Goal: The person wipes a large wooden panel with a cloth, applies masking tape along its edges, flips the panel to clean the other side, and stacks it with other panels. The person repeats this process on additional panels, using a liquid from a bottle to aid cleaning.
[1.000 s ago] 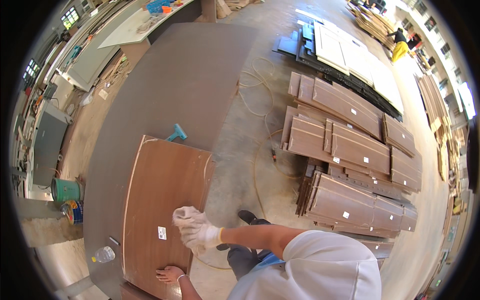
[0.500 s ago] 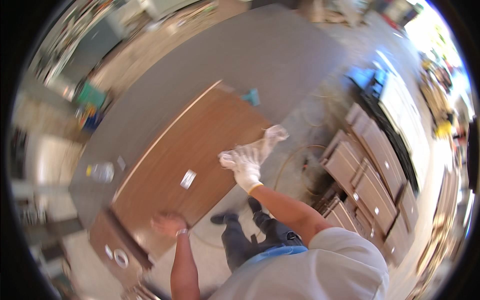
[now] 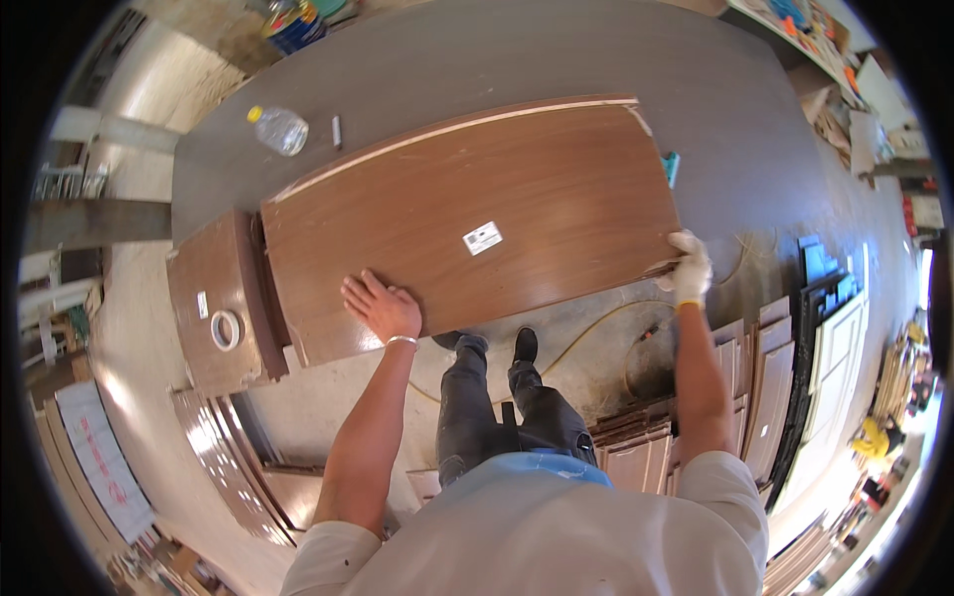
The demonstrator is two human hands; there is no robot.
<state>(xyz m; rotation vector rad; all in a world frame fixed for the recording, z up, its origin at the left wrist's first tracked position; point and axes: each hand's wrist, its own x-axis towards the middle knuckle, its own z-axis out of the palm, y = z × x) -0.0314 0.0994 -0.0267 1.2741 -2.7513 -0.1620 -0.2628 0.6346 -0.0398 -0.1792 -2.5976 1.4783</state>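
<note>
A long brown wood panel (image 3: 556,179) lies on the grey worktable, with a small white label (image 3: 482,238) on its face. My bare left hand (image 3: 383,306) rests flat on its near left part, fingers spread. At the near right corner, my right hand (image 3: 693,273), in a white knit glove, is closed against the panel's edge. A crumpled pale cloth (image 3: 658,270) shows by its fingers, mostly hidden. To the left stands a smaller brown piece (image 3: 194,268) with a roll of white tape (image 3: 226,330) on it.
The grey worktable (image 3: 477,60) carries a clear bottle with a yellow cap (image 3: 279,131), a marker-like stick (image 3: 337,132) and a teal object (image 3: 671,169). Brown panels (image 3: 636,457) stand stacked at lower right, beside white ones (image 3: 830,368). A yellowish hose (image 3: 586,333) crosses the floor near my feet.
My view has turned, swinging the panel closer to level. The gloved right hand has gone from the panel's face to its near right corner, and the trailing cloth is now bunched up.
</note>
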